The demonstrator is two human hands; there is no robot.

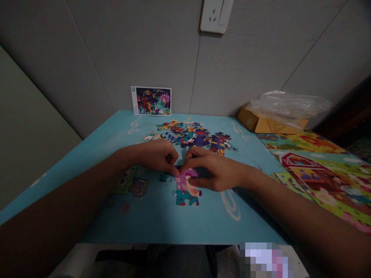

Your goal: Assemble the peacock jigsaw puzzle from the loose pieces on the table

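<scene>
Jigsaw section [184,189] lies nearer the person than the loose-piece pile [199,137]. The right hand [210,169] pinches its upper right part; the left hand [159,155] is curled, thumb at its corner, grip unclear. Joining seems underway, calling for aligned tabs.
</scene>
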